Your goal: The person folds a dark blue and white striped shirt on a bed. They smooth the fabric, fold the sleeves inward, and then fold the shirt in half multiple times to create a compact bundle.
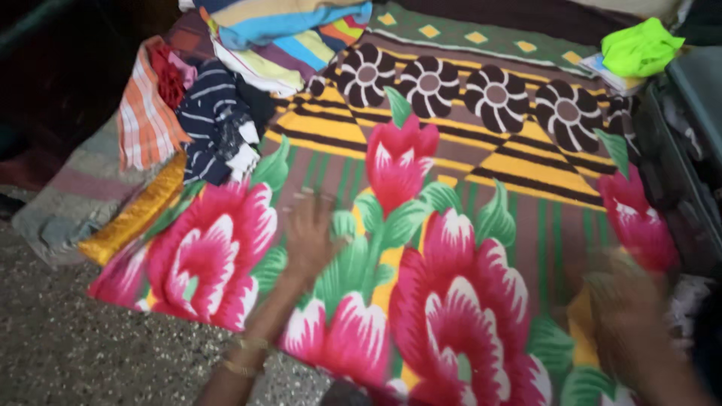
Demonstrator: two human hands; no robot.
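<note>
A large blanket with big pink flowers, green leaves and yellow and brown bands lies spread on the floor. My left hand rests flat on it, fingers apart, near the middle left; gold bangles sit on that wrist. My right hand is blurred at the blanket's right side, on or just above the cloth; its fingers cannot be made out.
A heap of folded and crumpled clothes, striped orange, navy and multicoloured, lies at the blanket's far left corner. A bright green cloth sits on a stack at the far right. A dark case borders the right edge. Speckled floor lies at the near left.
</note>
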